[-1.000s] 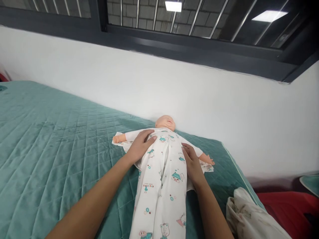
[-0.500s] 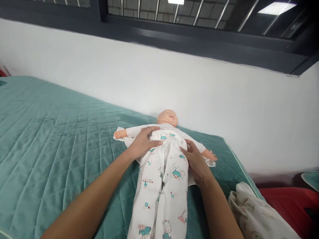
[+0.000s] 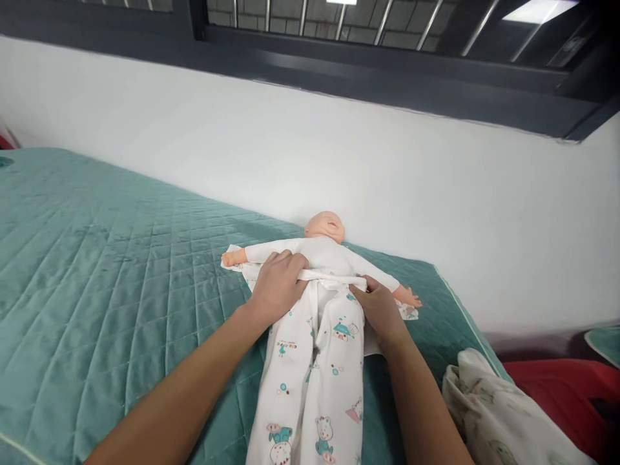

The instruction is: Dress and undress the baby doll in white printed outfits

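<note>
A baby doll (image 3: 325, 226) lies on its back with arms spread, its white cloth torso bare above the waist. White printed baby pants (image 3: 314, 361) cover its lower body and legs. My left hand (image 3: 279, 284) grips the waistband at the doll's waist, its fingers curled over the edge. On the other side, my right hand (image 3: 380, 307) pinches the waistband's other end. The band is stretched between both hands across the belly. Printed cloth (image 3: 409, 312) shows beneath the doll's arms and side.
Under the doll is a green quilted mat (image 3: 121, 290). A white wall (image 3: 387, 174) rises behind the head, below a dark window frame (image 3: 339, 61). A bundled printed cloth (image 3: 498, 413) lies at the lower right, near a red object (image 3: 557, 387).
The top of the pants has come down from the chest to the waist, showing more white torso. My left hand has closed from spread fingers into a grip on the waistband.
</note>
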### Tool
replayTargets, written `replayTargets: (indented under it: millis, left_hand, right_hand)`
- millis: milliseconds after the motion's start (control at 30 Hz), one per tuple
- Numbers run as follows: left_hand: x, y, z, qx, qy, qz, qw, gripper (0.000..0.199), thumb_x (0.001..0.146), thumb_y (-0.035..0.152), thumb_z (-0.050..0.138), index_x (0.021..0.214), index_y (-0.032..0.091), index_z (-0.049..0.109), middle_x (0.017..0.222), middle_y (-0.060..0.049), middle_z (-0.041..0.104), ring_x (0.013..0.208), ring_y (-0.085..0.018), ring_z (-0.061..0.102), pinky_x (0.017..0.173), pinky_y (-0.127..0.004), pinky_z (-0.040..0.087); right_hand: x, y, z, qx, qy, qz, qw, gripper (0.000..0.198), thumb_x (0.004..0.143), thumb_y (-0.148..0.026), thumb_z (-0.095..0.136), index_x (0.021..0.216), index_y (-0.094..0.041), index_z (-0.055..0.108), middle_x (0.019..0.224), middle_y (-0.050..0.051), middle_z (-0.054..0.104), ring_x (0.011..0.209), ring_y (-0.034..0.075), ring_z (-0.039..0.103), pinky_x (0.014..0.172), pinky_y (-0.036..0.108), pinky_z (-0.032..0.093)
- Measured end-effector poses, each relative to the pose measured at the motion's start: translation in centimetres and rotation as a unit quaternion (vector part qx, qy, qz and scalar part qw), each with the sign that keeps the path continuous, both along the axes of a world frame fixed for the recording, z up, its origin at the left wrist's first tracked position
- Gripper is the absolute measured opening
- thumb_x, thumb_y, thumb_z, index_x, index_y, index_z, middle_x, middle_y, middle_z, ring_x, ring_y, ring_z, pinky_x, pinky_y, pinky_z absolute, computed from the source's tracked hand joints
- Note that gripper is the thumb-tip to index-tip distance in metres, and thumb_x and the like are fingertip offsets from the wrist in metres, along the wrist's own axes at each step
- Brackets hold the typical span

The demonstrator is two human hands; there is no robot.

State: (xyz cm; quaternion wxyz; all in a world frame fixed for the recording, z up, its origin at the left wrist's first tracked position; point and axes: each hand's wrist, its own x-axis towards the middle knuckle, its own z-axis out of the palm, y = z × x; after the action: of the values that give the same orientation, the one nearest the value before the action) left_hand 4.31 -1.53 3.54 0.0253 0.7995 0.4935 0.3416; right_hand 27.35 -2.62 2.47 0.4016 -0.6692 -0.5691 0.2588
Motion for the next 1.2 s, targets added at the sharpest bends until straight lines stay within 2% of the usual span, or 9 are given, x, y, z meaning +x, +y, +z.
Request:
replayTargets:
  millis: [167, 267, 367, 433, 567, 667, 800, 1033, 1200]
  left_hand:
    - [-0.6, -0.2, -0.4, -0.004, 0.036, 0.037, 0.999, 0.009, 0.089, 0.026, 0.052, 0.092, 0.02, 0.058, 0.089, -0.006, 0.067, 0.086, -0.024, 0.06, 0.081, -0.036, 0.039]
    - [-1.3, -0.5, -0.7, -0.039, 0.036, 0.079, 0.995, 0.015, 0.089, 0.034, 0.054, 0.093, 0.021, 0.06, 0.089, -0.006, 0.069, 0.085, -0.025, 0.062, 0.079, -0.035, 0.039]
    - [-2.0, -0.9, -1.0, -0.068, 0.045, 0.113, 0.99, 0.02, 0.089, 0.038, 0.053, 0.094, 0.021, 0.062, 0.088, -0.007, 0.071, 0.088, -0.026, 0.063, 0.077, -0.033, 0.039]
    - [-2.3, -1.3, -1.2, -0.077, 0.05, 0.127, 0.988, 0.02, 0.089, 0.038, 0.052, 0.095, 0.021, 0.063, 0.089, -0.007, 0.071, 0.089, -0.026, 0.064, 0.075, -0.032, 0.039]
    - [-2.7, -2.6, -1.2, -0.091, 0.043, 0.153, 0.983, 0.017, 0.088, 0.033, 0.051, 0.097, 0.022, 0.061, 0.091, -0.007, 0.071, 0.086, -0.025, 0.065, 0.07, -0.031, 0.037]
    - [-3.0, -3.8, -1.4, -0.104, 0.031, 0.171, 0.979, 0.015, 0.086, 0.027, 0.052, 0.097, 0.022, 0.06, 0.091, -0.007, 0.071, 0.083, -0.024, 0.064, 0.068, -0.031, 0.036]
    - [-3.6, -5.7, -2.1, -0.11, -0.002, 0.188, 0.976, 0.017, 0.083, 0.024, 0.053, 0.099, 0.022, 0.06, 0.092, -0.006, 0.071, 0.085, -0.022, 0.063, 0.071, -0.029, 0.037]
    - [-4.3, -10.1, -3.6, -0.096, -0.087, 0.168, 0.977, 0.018, 0.081, 0.021, 0.052, 0.096, 0.023, 0.062, 0.093, -0.002, 0.071, 0.087, -0.019, 0.063, 0.076, -0.027, 0.042]
    - [-4.3, -10.0, -3.5, -0.15, -0.124, 0.135, 0.972, 0.032, 0.078, 0.018, 0.053, 0.109, 0.025, 0.059, 0.102, -0.003, 0.07, 0.092, -0.022, 0.064, 0.079, -0.03, 0.045]
  right_hand:
    - [-0.2, -0.2, -0.3, 0.021, -0.031, -0.028, 0.999, 0.04, 0.069, -0.046, 0.067, 0.098, -0.019, 0.071, 0.091, 0.005, 0.07, 0.087, 0.025, 0.06, 0.083, 0.039, 0.043]
    - [0.0, -1.1, -0.9, 0.086, -0.045, -0.04, 0.994, 0.036, 0.068, -0.051, 0.07, 0.087, -0.021, 0.069, 0.102, 0.007, 0.064, 0.091, 0.023, 0.057, 0.086, 0.037, 0.043]
    - [0.3, -2.8, -1.3, 0.105, -0.067, -0.044, 0.991, 0.031, 0.071, -0.052, 0.068, 0.071, -0.021, 0.062, 0.094, 0.003, 0.06, 0.08, 0.019, 0.054, 0.08, 0.034, 0.042]
    - [0.3, -4.2, -1.3, 0.113, -0.056, -0.027, 0.992, 0.027, 0.074, -0.047, 0.066, 0.068, -0.021, 0.059, 0.088, 0.001, 0.06, 0.078, 0.017, 0.052, 0.077, 0.032, 0.041]
    - [-0.2, -6.5, -0.9, 0.13, 0.037, 0.026, 0.99, 0.019, 0.072, -0.038, 0.064, 0.067, -0.021, 0.057, 0.079, -0.001, 0.061, 0.078, 0.018, 0.053, 0.074, 0.029, 0.041]
    - [-0.5, -7.5, -0.9, 0.104, 0.103, 0.038, 0.989, 0.024, 0.069, -0.041, 0.066, 0.064, -0.021, 0.055, 0.069, -0.003, 0.057, 0.069, 0.016, 0.05, 0.066, 0.027, 0.04]
    - [-0.7, -7.7, -0.9, 0.066, 0.084, 0.022, 0.994, 0.027, 0.065, -0.044, 0.065, 0.06, -0.021, 0.051, 0.057, -0.005, 0.048, 0.06, 0.014, 0.044, 0.058, 0.026, 0.036]
    - [-1.1, -7.4, -1.0, 0.061, 0.056, 0.029, 0.996, 0.021, 0.064, -0.042, 0.062, 0.063, -0.021, 0.058, 0.062, -0.004, 0.056, 0.065, 0.015, 0.049, 0.061, 0.026, 0.037]
    - [-1.1, -7.4, -1.2, 0.062, 0.047, 0.049, 0.996, 0.015, 0.069, -0.034, 0.059, 0.064, -0.021, 0.056, 0.062, -0.006, 0.052, 0.064, 0.013, 0.045, 0.061, 0.025, 0.033]
